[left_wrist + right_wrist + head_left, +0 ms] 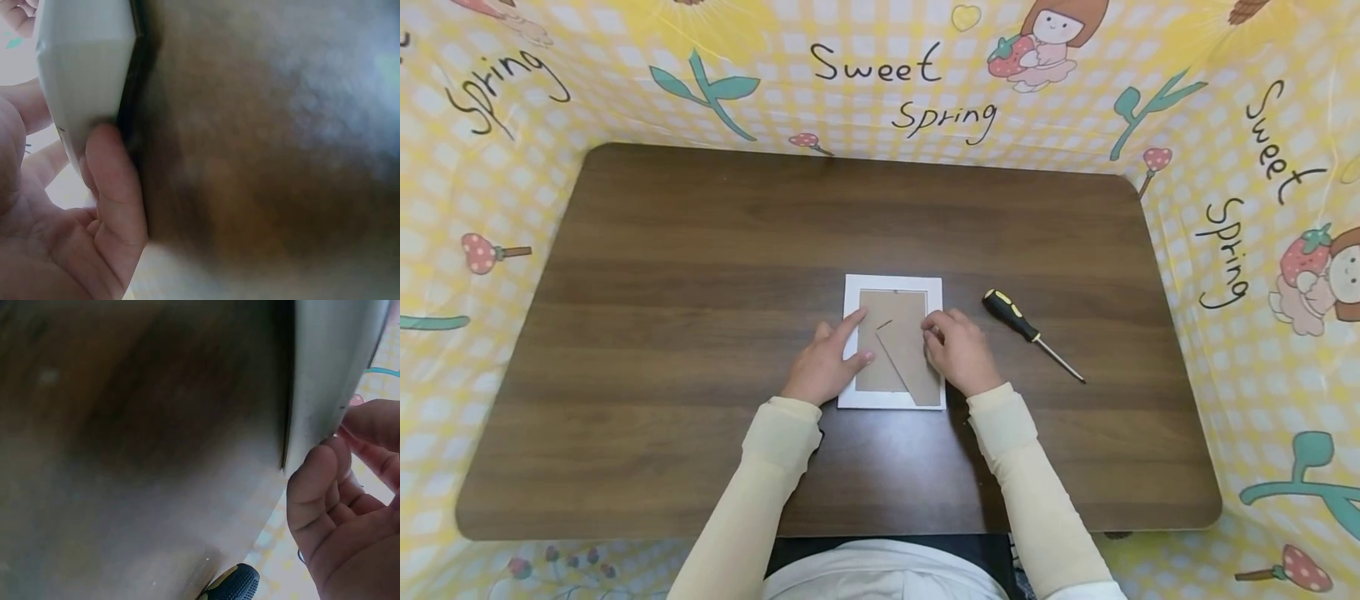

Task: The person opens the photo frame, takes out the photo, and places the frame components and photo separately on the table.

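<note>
A white picture frame (852, 292) lies face down on the table, its brown backing board (880, 304) uppermost. A slanted stand leg (913, 379) of the same brown board lies across the backing. My left hand (822, 367) rests on the frame's left side, index finger and thumb spread apart over its edge. In the left wrist view its outer finger touches the frame's white side wall. At the backing's right edge is my right hand (962, 354), with bent fingertips touching there. Whether those fingertips pinch anything is hidden.
A black and yellow screwdriver (1009, 313) lies to the right of my right hand, its tip pointing towards the front right. The brown wooden table (700, 250) has rounded corners. Yellow checked cloth (880, 100) stands around its back and sides.
</note>
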The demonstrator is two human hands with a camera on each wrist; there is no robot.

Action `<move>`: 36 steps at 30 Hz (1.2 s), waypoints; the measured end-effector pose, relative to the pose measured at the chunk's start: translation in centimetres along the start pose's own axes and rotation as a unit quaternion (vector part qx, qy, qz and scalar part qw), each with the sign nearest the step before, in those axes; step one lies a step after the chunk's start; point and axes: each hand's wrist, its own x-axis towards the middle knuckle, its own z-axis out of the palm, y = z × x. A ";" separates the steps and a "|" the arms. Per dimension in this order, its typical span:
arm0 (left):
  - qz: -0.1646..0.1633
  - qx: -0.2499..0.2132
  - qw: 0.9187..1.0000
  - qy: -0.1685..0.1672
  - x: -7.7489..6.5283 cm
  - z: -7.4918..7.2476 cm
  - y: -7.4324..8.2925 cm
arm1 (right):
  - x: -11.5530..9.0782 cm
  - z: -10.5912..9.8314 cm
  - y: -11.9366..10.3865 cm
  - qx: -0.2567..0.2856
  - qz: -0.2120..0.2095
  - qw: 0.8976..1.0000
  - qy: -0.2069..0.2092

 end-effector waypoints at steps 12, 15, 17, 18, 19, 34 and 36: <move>-0.002 0.005 1.000 0.014 -0.1 -1.1 0.2 | 0.9 0.1 -0.3 -0.006 -0.051 0.998 0.027; -0.002 0.003 1.000 0.015 -0.2 -1.3 0.2 | 1.0 0.2 -0.5 -0.001 -0.055 0.998 0.033; -0.001 0.001 1.000 0.018 -0.2 -1.5 0.2 | 1.1 0.2 -0.7 0.008 -0.048 0.998 0.031; 0.000 0.004 1.000 0.020 -0.3 -1.5 0.2 | 1.1 0.2 -0.7 0.018 -0.037 0.999 0.027; 0.002 0.005 1.000 0.021 -0.3 -1.5 0.2 | 1.0 0.1 -0.8 0.029 -0.017 0.999 0.022; -0.041 -0.018 0.996 0.082 -1.2 0.6 1.3 | -2.7 -0.2 -2.2 0.166 0.252 0.953 -0.034; -0.050 -0.032 0.995 0.081 -1.4 0.5 1.1 | -2.9 -0.1 -2.3 0.200 0.256 0.945 -0.036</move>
